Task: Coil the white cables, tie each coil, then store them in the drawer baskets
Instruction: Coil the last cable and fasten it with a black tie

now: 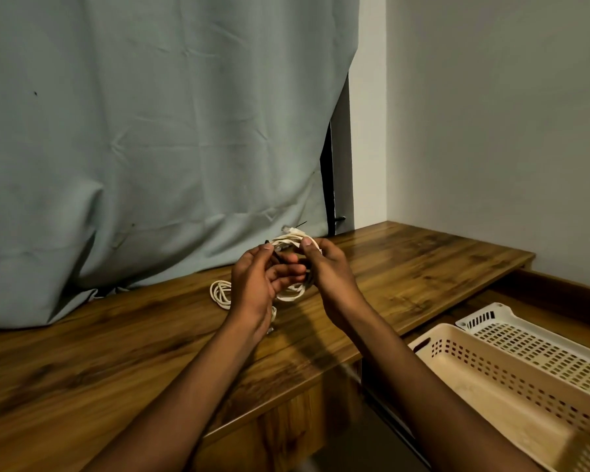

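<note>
A brown wood-grain desk (116,342) carries a loose white cable (220,292). Beside it, two perforated plastic baskets (511,373) sit in the open drawer. Above the desk, left hand (258,287) and right hand (327,267) pinch a coiled white cable bundle (292,241).

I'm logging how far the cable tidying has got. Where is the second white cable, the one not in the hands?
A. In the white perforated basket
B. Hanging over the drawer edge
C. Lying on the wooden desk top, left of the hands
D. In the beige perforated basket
C: the loose white cable lies on the wooden desk top, left of the left hand.
</note>
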